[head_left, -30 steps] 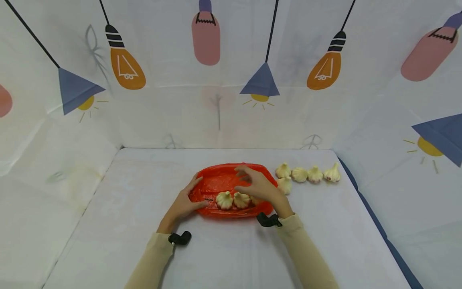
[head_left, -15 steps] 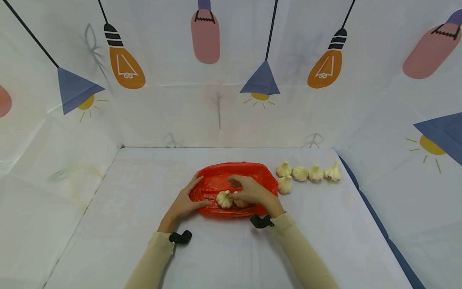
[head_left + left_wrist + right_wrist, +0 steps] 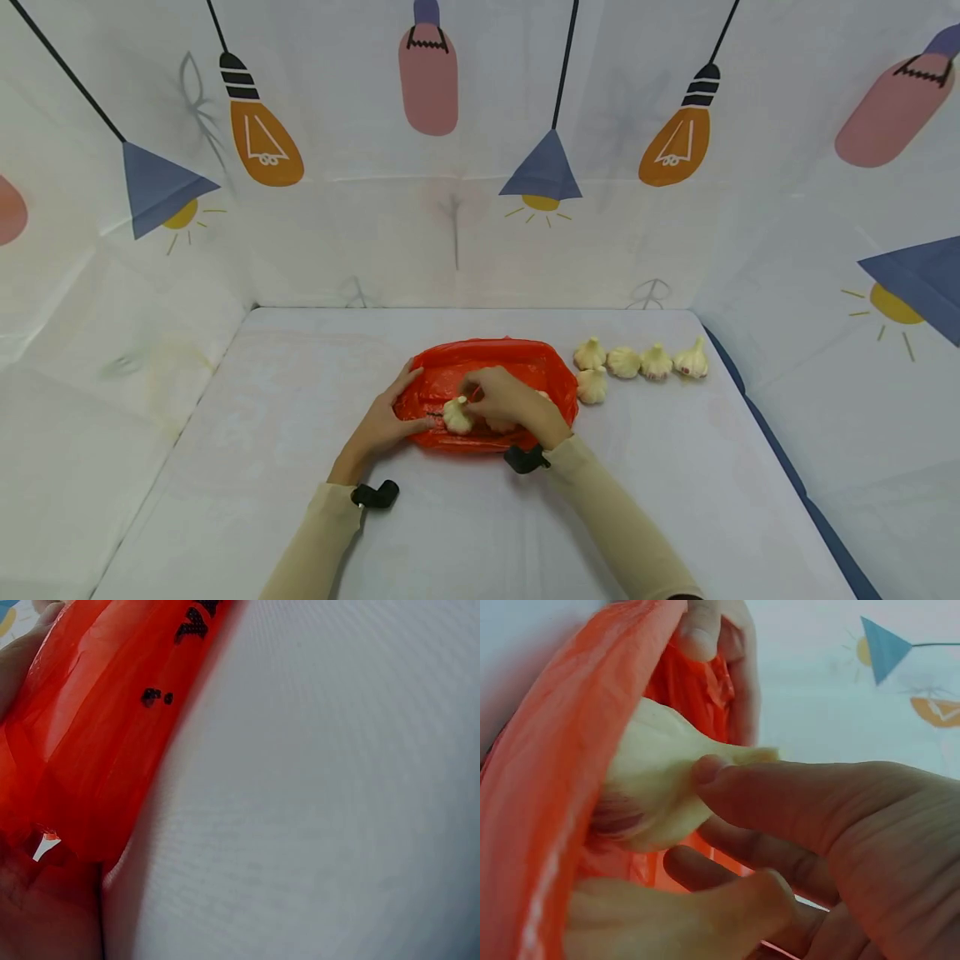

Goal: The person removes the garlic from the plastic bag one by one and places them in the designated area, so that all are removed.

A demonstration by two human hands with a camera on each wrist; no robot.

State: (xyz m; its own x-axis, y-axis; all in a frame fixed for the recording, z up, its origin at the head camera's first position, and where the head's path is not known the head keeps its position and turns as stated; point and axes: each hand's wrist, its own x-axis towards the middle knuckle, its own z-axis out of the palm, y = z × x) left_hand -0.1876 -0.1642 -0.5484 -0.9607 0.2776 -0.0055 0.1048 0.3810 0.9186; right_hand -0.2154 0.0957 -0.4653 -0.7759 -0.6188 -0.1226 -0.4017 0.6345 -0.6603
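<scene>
A red plastic bag (image 3: 450, 375) with black print lies spread open at the middle of the table, garlic bulbs inside it. At its left end my left hand (image 3: 381, 425) grips the edge, thumb over the near side and fingers along the outer side. Thumb and fingers of my right hand (image 3: 513, 400) pinch the neck of the leftmost garlic bulb (image 3: 649, 776), low inside the bag. Beside it, a second garlic bulb (image 3: 660, 919) sits close under the right fingers. In the left wrist view the bag's printed wall (image 3: 97, 735) rises above the left palm (image 3: 45, 915).
To the right of the bag, several garlic bulbs (image 3: 623, 362) stand in a row on the white table (image 3: 300, 375), with one more bulb (image 3: 592, 386) in front of the row's left end. A patterned cloth wall (image 3: 450, 233) rises behind the table.
My right hand has moved left across the bag and now pinches the leftmost bulb, which has shifted slightly left. My left hand keeps its place on the bag's edge.
</scene>
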